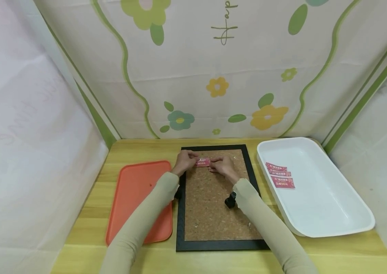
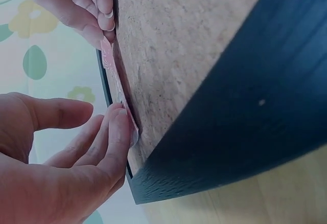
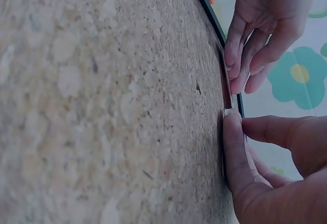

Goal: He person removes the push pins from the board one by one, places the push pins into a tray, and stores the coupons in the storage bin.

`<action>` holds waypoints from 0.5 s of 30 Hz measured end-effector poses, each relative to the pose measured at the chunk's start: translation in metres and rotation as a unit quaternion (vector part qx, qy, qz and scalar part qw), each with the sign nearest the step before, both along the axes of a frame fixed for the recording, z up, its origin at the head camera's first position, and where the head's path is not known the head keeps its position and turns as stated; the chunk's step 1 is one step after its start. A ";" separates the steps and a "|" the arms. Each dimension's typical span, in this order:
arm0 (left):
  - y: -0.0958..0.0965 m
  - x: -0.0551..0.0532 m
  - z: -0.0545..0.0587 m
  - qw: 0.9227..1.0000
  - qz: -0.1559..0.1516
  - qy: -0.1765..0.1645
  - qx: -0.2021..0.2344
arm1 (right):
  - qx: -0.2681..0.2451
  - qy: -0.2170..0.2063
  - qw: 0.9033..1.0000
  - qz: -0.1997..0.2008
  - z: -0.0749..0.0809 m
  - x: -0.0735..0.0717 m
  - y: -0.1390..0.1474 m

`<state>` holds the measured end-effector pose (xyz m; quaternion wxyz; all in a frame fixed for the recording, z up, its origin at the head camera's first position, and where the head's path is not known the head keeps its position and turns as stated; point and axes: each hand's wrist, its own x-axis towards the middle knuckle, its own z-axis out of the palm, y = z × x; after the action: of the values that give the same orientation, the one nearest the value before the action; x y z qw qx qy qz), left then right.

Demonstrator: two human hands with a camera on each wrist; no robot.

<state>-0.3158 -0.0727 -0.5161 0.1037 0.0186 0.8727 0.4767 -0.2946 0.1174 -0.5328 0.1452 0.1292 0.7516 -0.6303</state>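
A small pink-red coupon (image 1: 202,162) with white print lies near the top of a black-framed cork board (image 1: 214,201). At its left end is my left hand (image 1: 184,161). The left wrist view shows the left fingertips (image 2: 120,119) pressing on the coupon, while the thumb stands apart from them. My right hand (image 1: 225,166) pinches the coupon's right end between thumb and index finger. Edge-on in the right wrist view, the coupon (image 3: 227,88) is partly covered by the fingers of both hands.
Left of the board lies an orange-red tray (image 1: 138,186). A white tray (image 1: 330,198) stands on the right, with several similar coupons (image 1: 282,182) at its left side. All rest on a wooden table (image 1: 87,228) enclosed by flower-printed cloth (image 1: 179,76).
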 end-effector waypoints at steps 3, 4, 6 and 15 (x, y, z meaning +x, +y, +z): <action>0.001 0.000 0.002 1.000 0.000 -0.004 -0.010 | 0.006 0.000 1.000 -0.006 0.000 -0.001 0.000; 0.002 0.000 0.003 1.000 -0.002 -0.006 -0.011 | 0.010 0.001 1.000 -0.007 -0.001 -0.001 0.000; 0.002 -0.001 0.004 1.000 -0.006 -0.007 -0.011 | 0.012 0.001 1.000 -0.008 -0.001 -0.002 -0.001; 0.002 -0.008 0.004 0.999 -0.030 -0.001 -0.034 | 0.046 -0.003 0.999 0.011 0.004 -0.007 -0.005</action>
<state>-0.3234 -0.0708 -0.5118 0.1196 0.0401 0.8873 0.4437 -0.3013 0.1124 -0.5284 0.1483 0.1291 0.7811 -0.5927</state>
